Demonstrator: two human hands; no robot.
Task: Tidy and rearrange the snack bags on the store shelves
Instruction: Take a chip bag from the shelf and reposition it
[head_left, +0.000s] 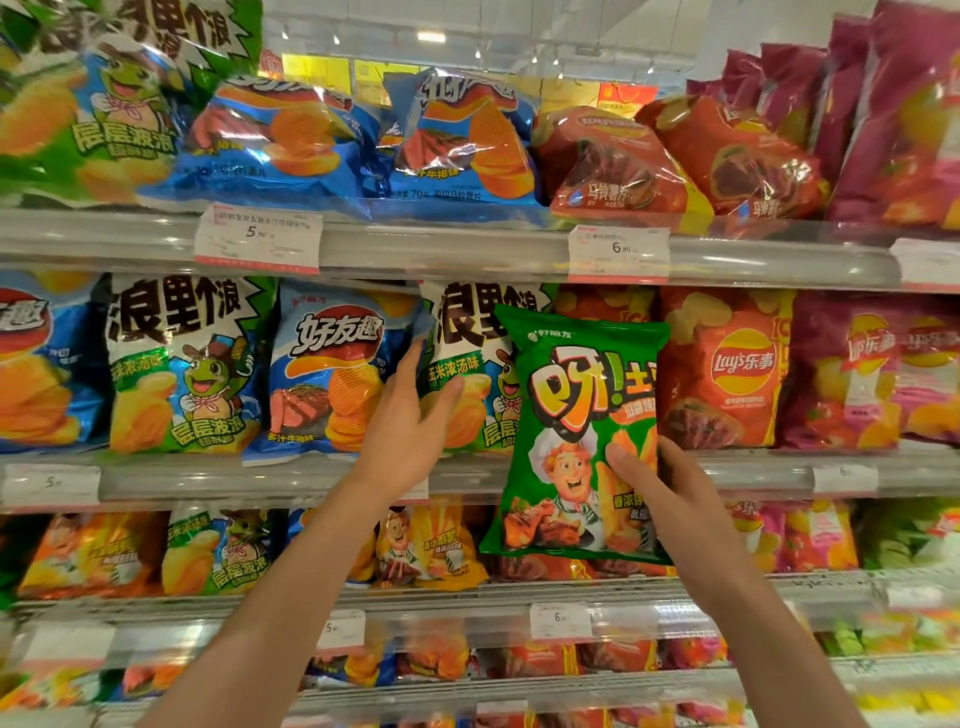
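Glossy green bag (582, 431) pinched by right hand (670, 499); left hand (410, 421) spread on crinkled packets (467, 364).

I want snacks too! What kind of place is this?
Most likely a supermarket snack aisle: long clear-fronted shelves packed with shiny chip bags, white price tags on the rails, and a green crinkly chip bag held in the right hand.

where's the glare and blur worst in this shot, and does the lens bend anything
Head view: ceiling-light glare streaks the top-row blue bags and the clear shelf rail; the bottom shelves and frame edges are soft and blurred; the green bag in the right hand and the left hand are sharp; the wide lens bows the shelf lines toward the edges.
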